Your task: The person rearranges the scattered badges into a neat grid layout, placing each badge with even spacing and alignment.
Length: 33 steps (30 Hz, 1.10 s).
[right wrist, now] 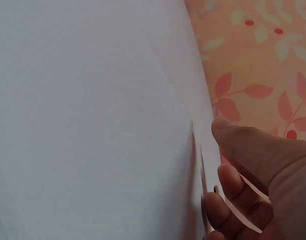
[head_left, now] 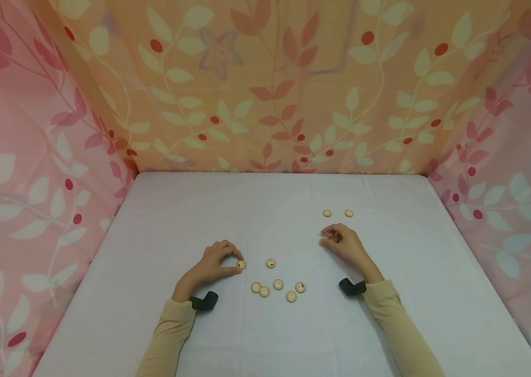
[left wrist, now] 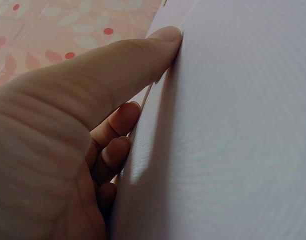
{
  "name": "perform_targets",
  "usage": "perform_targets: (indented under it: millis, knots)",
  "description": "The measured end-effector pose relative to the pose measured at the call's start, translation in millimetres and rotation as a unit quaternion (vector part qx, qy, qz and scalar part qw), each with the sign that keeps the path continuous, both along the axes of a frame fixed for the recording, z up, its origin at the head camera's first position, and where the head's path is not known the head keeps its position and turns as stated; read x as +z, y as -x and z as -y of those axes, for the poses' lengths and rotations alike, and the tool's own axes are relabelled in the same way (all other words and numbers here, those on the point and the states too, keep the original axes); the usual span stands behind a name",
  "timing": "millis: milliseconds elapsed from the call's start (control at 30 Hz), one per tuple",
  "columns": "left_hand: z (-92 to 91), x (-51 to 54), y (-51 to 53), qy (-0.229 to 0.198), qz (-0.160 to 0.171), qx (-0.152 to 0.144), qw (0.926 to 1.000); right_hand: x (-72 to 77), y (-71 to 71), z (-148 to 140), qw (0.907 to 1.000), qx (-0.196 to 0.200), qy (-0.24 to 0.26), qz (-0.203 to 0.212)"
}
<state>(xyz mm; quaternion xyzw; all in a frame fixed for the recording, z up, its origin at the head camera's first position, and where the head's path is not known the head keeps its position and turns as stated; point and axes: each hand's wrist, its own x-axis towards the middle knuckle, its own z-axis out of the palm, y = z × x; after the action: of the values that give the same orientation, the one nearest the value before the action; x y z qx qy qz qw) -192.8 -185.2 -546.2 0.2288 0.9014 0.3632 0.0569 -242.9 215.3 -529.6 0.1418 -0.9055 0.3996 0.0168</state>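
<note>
Between the thumb and index finger of my left hand (head_left: 211, 263) is a small round wooden button (head_left: 241, 265), pinched at its edges at table level. In the left wrist view the thumb (left wrist: 138, 60) reaches along the cloth, and the button cannot be made out. My right hand (head_left: 344, 245) is above the table with loosely bent fingers, thumb apart from them and nothing visible between. Just beyond it lie two buttons, one to the left (head_left: 327, 213) and one to the right (head_left: 349, 213). Another button (head_left: 271, 263) lies to the right of the left hand.
Nearer the front, several more buttons lie loosely grouped, among them a touching pair (head_left: 256, 287) and one at the right (head_left: 300, 287). A white cloth (head_left: 265, 340) covers the table. Patterned curtains (head_left: 265, 94) enclose the back and sides. Each wrist wears a black camera mount (head_left: 205, 301).
</note>
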Motion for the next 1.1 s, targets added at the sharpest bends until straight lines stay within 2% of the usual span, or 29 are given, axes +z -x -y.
perform_targets:
  millis: [300, 533, 767, 900, 1100]
  knots:
    - [0.3, -0.5, 0.4, -0.001, -0.005, 0.0, 1.0, 1.8, -13.6, 15, 0.9984, 0.05, 0.025, 0.013]
    - [0.1, -0.2, 0.2, -0.001, -0.006, 0.002, 1.0, 2.5, -23.0, 23, 0.9918, 0.116, 0.052, 0.014]
    - [-0.1, -1.4, 0.3, -0.001, -0.006, 0.002, 1.0, 0.7, -28.5, 28, 0.9856, 0.162, 0.044, 0.022]
    - [-0.1, -1.9, 0.5, -0.002, -0.008, 0.001, 1.0, 0.5, -30.9, 30, 0.9798, 0.195, 0.036, 0.028]
    - [-0.3, -1.1, -0.5, -0.006, -0.004, 0.003, 1.0, 0.5, -34.8, 32, 0.9663, 0.251, 0.035, 0.046]
